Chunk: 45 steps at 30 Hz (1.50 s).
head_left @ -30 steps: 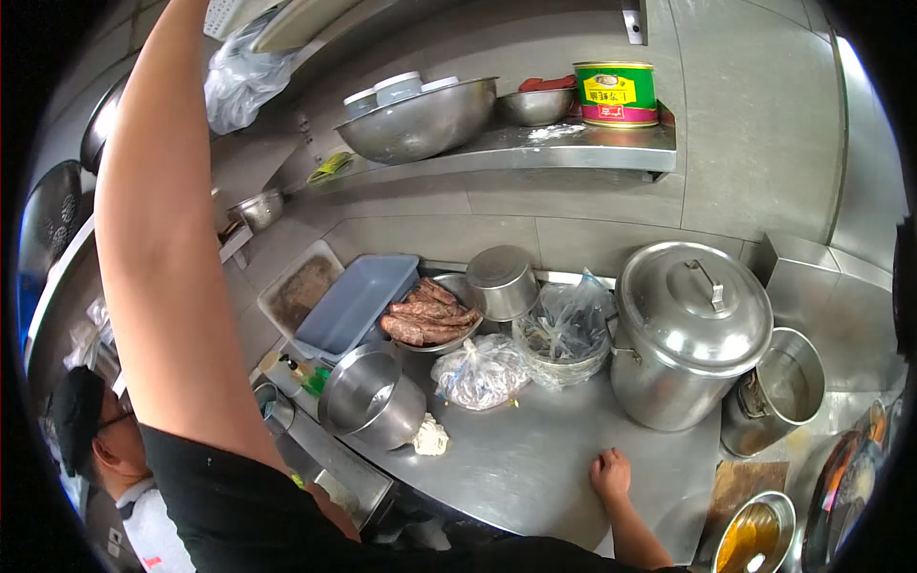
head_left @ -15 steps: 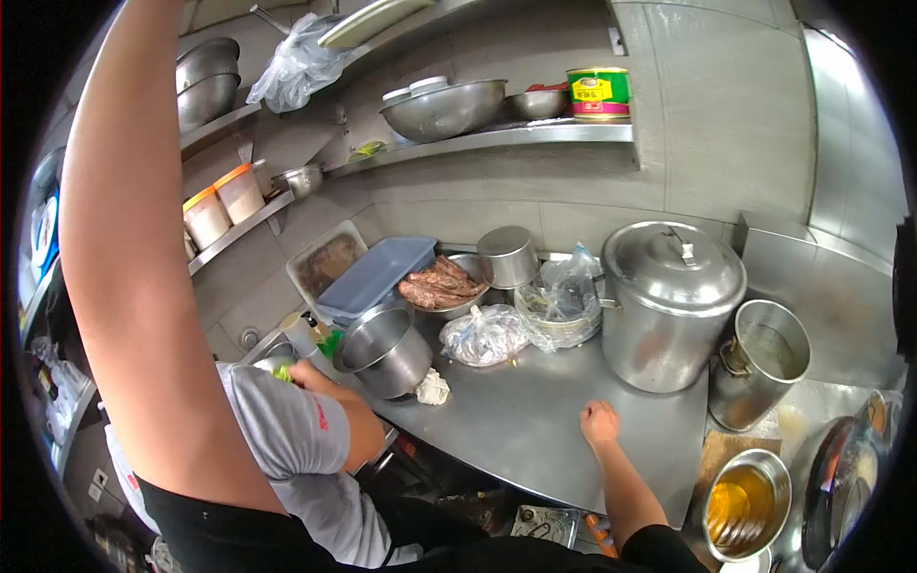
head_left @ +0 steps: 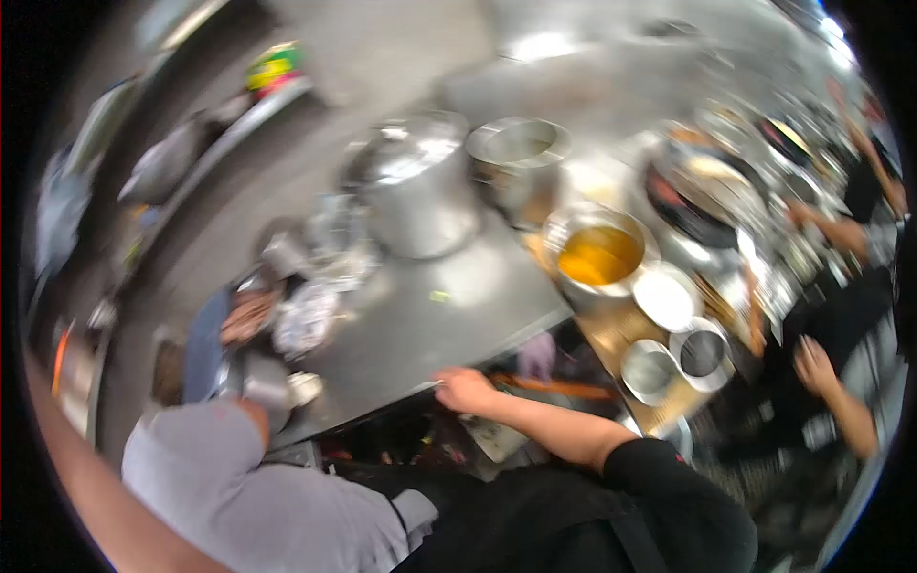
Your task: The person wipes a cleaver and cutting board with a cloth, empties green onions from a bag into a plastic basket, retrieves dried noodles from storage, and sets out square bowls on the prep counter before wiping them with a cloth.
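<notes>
Smooth, satiny metal counter (head_left: 411, 315), glossy metal stockpot (head_left: 420, 210), matt cloth grey shirt (head_left: 277, 516).

Steel counter (head_left: 435, 329), grey, flat, softly shining

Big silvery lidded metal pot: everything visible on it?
The large, silvery, cylindrical metal pot stands upright on the grey metal counter, its shiny lid on. Its wall looks smooth and reflective; blur hides handle details. To its right in view is a smaller open metal pot; contact between them is unclear. Contents are hidden.
</notes>
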Motion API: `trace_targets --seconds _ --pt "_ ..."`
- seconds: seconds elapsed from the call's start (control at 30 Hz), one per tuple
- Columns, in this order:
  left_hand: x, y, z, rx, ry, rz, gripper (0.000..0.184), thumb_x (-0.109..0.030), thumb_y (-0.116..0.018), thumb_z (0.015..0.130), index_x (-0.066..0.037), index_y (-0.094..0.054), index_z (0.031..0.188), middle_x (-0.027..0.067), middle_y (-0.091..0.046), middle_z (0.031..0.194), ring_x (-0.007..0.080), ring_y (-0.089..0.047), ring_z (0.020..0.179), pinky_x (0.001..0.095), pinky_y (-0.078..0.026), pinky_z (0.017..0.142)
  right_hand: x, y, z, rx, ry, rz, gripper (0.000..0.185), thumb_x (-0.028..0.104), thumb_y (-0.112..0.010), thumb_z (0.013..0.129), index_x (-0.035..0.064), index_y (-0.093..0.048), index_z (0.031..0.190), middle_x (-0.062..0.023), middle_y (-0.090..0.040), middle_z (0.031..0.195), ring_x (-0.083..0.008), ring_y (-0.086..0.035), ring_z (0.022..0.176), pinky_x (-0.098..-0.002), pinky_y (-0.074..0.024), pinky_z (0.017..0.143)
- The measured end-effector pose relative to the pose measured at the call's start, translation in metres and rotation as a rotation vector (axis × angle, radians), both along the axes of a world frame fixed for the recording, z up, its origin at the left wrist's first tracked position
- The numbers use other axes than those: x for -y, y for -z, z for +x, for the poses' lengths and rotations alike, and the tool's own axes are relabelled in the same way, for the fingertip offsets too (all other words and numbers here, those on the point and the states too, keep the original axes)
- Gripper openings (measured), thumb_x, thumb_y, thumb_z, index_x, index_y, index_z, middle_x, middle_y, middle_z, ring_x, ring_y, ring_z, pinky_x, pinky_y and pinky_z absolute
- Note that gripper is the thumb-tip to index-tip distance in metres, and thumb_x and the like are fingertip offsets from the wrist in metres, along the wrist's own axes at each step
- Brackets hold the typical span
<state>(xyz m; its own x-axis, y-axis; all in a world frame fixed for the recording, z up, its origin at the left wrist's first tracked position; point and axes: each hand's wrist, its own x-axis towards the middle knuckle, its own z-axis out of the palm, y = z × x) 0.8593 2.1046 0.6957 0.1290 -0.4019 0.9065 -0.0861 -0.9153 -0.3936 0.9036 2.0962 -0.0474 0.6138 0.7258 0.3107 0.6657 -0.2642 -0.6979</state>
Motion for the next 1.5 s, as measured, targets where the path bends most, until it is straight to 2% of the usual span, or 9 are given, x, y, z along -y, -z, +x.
trace_targets --seconds 0.17,0.33,0.63,0.8,0.87,0.93,1.0,1.13,1.5 --pt "0.079 0.058 0.005 -0.163 0.303 0.005 0.062 -0.046 -0.075 0.082 0.005 -0.059 0.113 0.0145 -0.069 0.089 0.0181 -0.066 0.065 0.0304 -0.055 0.058 0.119 -0.007 -0.099 -0.195 -0.174 -0.057 0.021 0.019 -0.059 0.084 0.0083 -0.064 0.101 -0.0153 -0.067 0.097 -0.0357 -0.064 0.095 -0.0444 -0.0514 0.083" --pt "0.174 0.089 -0.015 -0.283 0.545 0.089 0.06 -0.046 -0.074 0.083 0.004 -0.059 0.113 0.0141 -0.069 0.089 0.0176 -0.066 0.065 0.03 -0.055 0.058 0.218 0.003 -0.153 -0.385 -0.243 -0.337 0.027 0.027 -0.062 0.087 0.0122 -0.066 0.11 -0.0126 -0.069 0.104 -0.035 -0.064 0.099 -0.0448 -0.0491 0.086" --pt "0.396 0.142 -0.121 -0.44 1.116 0.34 0.057 -0.045 -0.072 0.084 0.003 -0.06 0.113 0.0133 -0.069 0.089 0.0167 -0.066 0.065 0.0293 -0.054 0.059 0.415 0.043 -0.266 -0.558 0.459 -0.412 0.031 0.034 -0.066 0.08 0.0152 -0.072 0.104 -0.008 -0.072 0.098 -0.0294 -0.067 0.093 -0.0428 -0.051 0.082" --pt "0.501 0.149 -0.215 -0.435 1.355 0.52 0.056 -0.045 -0.071 0.085 0.002 -0.061 0.113 0.0128 -0.069 0.089 0.0162 -0.065 0.065 0.0289 -0.054 0.059 0.555 0.117 -0.391 -0.827 0.873 -0.48 0.044 0.042 -0.053 0.085 0.0058 -0.07 0.102 -0.0182 -0.07 0.094 -0.0339 -0.066 0.091 -0.047 -0.0506 0.081" --pt "0.54 0.144 -0.259 -0.396 1.426 0.613 0.055 -0.045 -0.071 0.085 0.001 -0.061 0.113 0.0127 -0.07 0.089 0.016 -0.065 0.065 0.0287 -0.053 0.059 0.62 0.226 -0.48 -0.812 1.113 -0.481 0.046 0.044 -0.053 0.085 0.0062 -0.069 0.106 -0.0199 -0.069 0.102 -0.0383 -0.064 0.098 -0.0494 -0.0495 0.085" --pt "0.582 0.144 -0.305 -0.357 1.496 0.71 0.054 -0.045 -0.07 0.085 0.001 -0.061 0.113 0.0125 -0.07 0.089 0.0158 -0.065 0.065 0.0285 -0.053 0.059 0.659 0.237 -0.582 -1.125 1.357 -0.552 0.041 0.036 -0.056 0.08 0.0061 -0.073 0.103 -0.0189 -0.069 0.109 -0.0341 -0.065 0.102 -0.0465 -0.0504 0.087" --pt "0.619 0.152 -0.339 -0.348 1.577 0.778 0.054 -0.045 -0.07 0.086 0.001 -0.061 0.113 0.0123 -0.07 0.089 0.0156 -0.065 0.065 0.0284 -0.053 0.059 0.677 0.22 -0.672 -1.379 1.645 -0.301 0.031 0.026 -0.056 0.073 0.0029 -0.076 0.08 -0.0169 -0.073 0.09 -0.0313 -0.07 0.089 -0.0448 -0.0523 0.081" --pt "0.688 0.166 -0.399 -0.348 1.726 0.89 0.053 -0.045 -0.069 0.086 0.0 -0.062 0.113 0.012 -0.07 0.089 0.0152 -0.065 0.065 0.028 -0.053 0.059 0.687 0.232 -0.748 -1.561 1.8 -0.231 0.031 0.027 -0.055 0.074 0.0038 -0.076 0.078 -0.0152 -0.073 0.085 -0.0294 -0.07 0.086 -0.0442 -0.0529 0.079" --pt "0.831 0.239 -0.53 -0.727 2.231 1.013 0.05 -0.045 -0.067 0.088 -0.002 -0.063 0.113 0.011 -0.07 0.089 0.0141 -0.065 0.065 0.0271 -0.052 0.06 0.699 0.228 -0.766 -1.284 2.121 0.35 0.031 0.028 -0.054 0.082 0.0036 -0.069 0.069 -0.0098 -0.068 0.064 -0.0232 -0.065 0.057 -0.0429 -0.0518 0.054"
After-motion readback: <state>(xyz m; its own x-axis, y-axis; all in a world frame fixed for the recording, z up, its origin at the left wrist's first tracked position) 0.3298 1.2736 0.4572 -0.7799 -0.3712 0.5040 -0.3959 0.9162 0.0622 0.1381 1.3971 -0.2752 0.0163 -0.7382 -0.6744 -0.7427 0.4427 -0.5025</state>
